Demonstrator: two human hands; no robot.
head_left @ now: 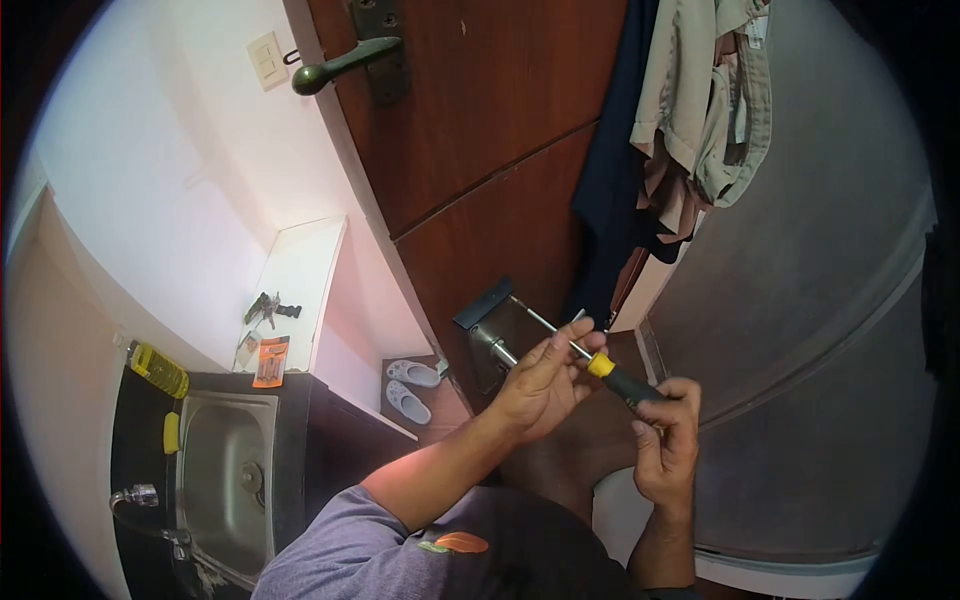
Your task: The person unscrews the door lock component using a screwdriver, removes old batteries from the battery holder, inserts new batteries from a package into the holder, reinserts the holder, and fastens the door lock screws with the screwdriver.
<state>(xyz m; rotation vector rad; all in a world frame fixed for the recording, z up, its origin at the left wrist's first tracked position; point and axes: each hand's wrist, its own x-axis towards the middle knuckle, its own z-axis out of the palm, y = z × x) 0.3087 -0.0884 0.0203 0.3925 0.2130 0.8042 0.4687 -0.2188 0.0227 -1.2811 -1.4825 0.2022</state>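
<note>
A screwdriver (630,386) with a black and yellow handle lies diagonally, its thin shaft pointing up and left. My right hand (670,440) is closed round the rear of its handle. The fingers of my left hand (548,385) are bent about the shaft, just ahead of the yellow collar. A small screw-like piece shows at the shaft's tip, close to a dark flat plate (485,303). Below that plate is a metal fitting with a shiny cylinder (502,351), just beyond my left hand. What lies under my left fingers is partly hidden.
A brown door (470,110) with a lever handle (345,68) stands ahead. Clothes (690,110) hang at the upper right. At the left are a sink (228,470), a ledge with keys (272,309) and an orange packet (270,361). Light clogs (410,388) rest on the floor.
</note>
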